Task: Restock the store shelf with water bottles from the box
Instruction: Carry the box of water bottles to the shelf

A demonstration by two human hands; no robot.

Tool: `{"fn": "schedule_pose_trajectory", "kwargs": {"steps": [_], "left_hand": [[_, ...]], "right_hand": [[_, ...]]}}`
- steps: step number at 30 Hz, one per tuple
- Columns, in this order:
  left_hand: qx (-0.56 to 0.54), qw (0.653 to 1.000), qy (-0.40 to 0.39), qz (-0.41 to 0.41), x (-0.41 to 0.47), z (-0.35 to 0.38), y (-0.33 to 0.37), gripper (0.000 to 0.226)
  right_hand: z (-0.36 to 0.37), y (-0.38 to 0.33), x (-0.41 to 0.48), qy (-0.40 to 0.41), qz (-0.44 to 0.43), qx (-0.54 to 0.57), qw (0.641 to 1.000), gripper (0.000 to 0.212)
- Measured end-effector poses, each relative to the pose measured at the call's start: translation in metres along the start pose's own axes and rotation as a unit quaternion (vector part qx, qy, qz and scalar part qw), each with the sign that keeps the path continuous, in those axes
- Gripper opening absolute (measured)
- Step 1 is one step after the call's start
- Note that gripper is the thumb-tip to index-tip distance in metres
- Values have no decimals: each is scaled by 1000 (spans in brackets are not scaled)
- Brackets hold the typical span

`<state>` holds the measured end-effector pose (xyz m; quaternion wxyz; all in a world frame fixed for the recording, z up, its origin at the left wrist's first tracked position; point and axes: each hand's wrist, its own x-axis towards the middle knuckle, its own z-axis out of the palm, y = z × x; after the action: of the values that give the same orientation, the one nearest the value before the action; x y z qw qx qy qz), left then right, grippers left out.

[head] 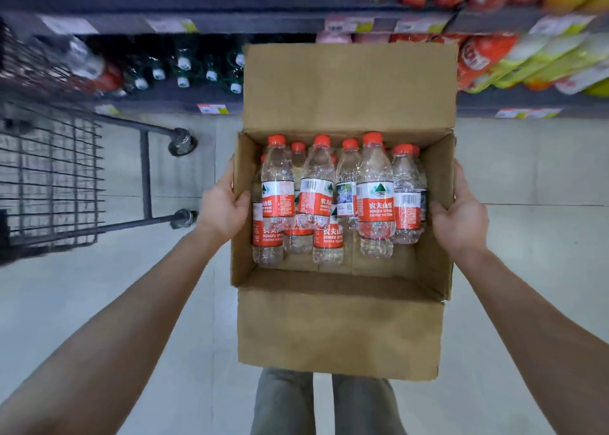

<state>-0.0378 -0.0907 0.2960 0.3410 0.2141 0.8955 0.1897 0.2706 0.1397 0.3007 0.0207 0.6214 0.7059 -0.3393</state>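
Head view looks down on an open cardboard box [342,329] held above the pale floor [527,177]; its far flap stands up toward the shelf [211,22] and its near flap hangs down over the person's grey trousers [283,401]; the left hand [224,204] grasps the box's left wall, thumb hooked over the rim and inside, fingers behind the cardboard; the right hand [461,217] grasps the right wall the same way, thumb over the edge; inside the box, water bottles [375,200] with red caps and red-and-white labels lie piled toward the far side, caps pointing far, leaving bare cardboard at the near end; a wire shopping cart [52,177] stands at the left on its castors; on the far shelf, blurred dark bottles with white caps [184,69] sit left of the box, and orange and yellow snack bags [527,62] sit at the right.
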Motion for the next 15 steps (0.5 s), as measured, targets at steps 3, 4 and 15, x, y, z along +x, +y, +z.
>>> {"fn": "schedule_pose_trajectory", "kwargs": {"steps": [3, 4, 15], "left_hand": [[-1, 1000, 11, 4, -38, -62, 27, 68], [-12, 1000, 15, 13, -49, -84, 34, 68], [-24, 992, 117, 41, -154, -276, 86, 66]], "right_hand": [[-55, -50, -30, 9, -23, -17, 1000, 82], [-70, -66, -40, 9, -32, -18, 999, 82], [-190, -209, -137, 4, -108, -1, 994, 83]]}}
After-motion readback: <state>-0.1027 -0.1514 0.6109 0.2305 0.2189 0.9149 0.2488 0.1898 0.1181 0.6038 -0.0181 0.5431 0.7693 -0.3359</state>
